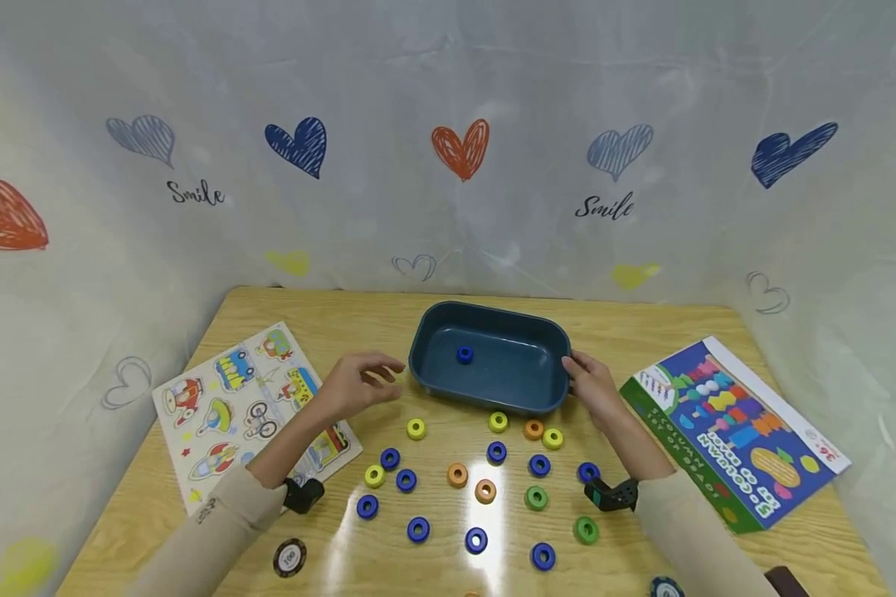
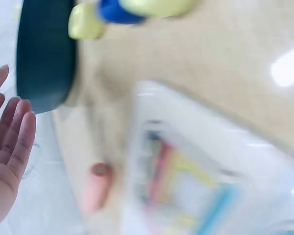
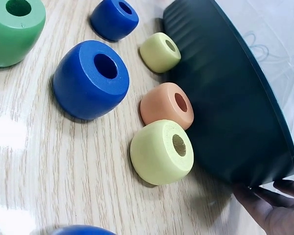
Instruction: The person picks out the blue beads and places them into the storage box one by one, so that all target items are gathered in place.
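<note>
Left hand [image 1: 354, 385] is hovering at the left end of a dark teal, rounded-rectangular tray [image 1: 500, 377], fingers loosely bent and holding nothing; can't tell if they're touching it. Right hand [image 1: 596, 388] is gripping the other end, thumb over the rim, fingers wrapping underneath. So the tray's sitting toward the back middle of a wood-grain table [image 1: 620, 327], with one blue bead [image 1: 460, 356] lying inside. Out front, a bunch of barrel-shaped beads [image 1: 418, 536] with holes through them are lying scattered, in blue, yellow, orange and green. One pale yellow bead [image 3: 154, 156] and one orange bead [image 3: 158, 105] are sitting close together right by the tray wall. Off left, a white picture puzzle board [image 1: 224, 390] is lying angled, and a blue-and-green cardboard box [image 1: 747, 423] is resting over on the right.
</note>
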`<state>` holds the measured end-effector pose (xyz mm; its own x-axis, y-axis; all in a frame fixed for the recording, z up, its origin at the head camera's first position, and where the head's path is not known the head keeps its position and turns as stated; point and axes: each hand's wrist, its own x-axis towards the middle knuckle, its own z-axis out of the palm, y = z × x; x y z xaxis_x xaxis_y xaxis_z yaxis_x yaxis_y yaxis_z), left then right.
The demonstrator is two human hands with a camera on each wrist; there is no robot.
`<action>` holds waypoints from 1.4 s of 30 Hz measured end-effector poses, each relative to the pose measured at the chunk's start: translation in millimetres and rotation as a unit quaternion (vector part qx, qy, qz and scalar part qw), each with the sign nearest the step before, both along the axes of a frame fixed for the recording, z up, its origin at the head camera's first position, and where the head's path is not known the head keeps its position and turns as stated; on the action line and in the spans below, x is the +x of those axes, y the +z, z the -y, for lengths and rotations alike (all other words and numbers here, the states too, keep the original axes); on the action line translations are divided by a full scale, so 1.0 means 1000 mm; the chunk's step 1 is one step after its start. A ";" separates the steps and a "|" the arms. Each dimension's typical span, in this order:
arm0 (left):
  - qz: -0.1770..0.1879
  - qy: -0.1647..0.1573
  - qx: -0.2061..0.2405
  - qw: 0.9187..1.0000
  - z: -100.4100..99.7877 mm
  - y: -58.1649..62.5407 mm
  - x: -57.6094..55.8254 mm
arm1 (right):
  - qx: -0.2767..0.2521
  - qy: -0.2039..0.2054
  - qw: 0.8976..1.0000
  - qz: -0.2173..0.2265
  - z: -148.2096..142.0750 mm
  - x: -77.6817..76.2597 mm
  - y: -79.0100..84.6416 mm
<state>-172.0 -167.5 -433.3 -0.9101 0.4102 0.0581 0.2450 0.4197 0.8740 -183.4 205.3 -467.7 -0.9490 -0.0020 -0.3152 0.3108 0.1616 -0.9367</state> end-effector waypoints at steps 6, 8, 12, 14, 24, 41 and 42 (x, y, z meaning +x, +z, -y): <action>0.041 -0.035 0.007 0.999 0.015 -0.031 0.028 | -0.004 -0.003 1.000 -0.005 -0.001 -0.001 0.002; 0.044 -0.044 -0.009 0.998 0.016 -0.037 0.039 | -0.004 -0.003 1.000 -0.007 -0.002 -0.002 0.002; 0.041 -0.052 -0.041 0.997 0.014 -0.048 0.058 | -0.002 -0.002 1.000 -0.008 -0.004 -0.002 -0.001; 0.039 -0.046 -0.054 0.997 0.012 -0.053 0.066 | -0.002 -0.001 1.000 -0.005 -0.004 -0.001 -0.002; 0.037 0.010 -0.045 0.998 0.009 -0.060 0.079 | -0.002 -0.007 1.000 -0.012 -0.001 0.001 -0.004; 0.039 -0.002 0.089 0.995 -0.022 -0.006 0.014 | -0.010 -0.010 1.000 -0.003 -0.001 0.000 -0.005; 0.032 0.001 0.087 0.996 -0.026 -0.002 0.008 | -0.010 -0.010 1.000 -0.002 -0.001 0.000 -0.005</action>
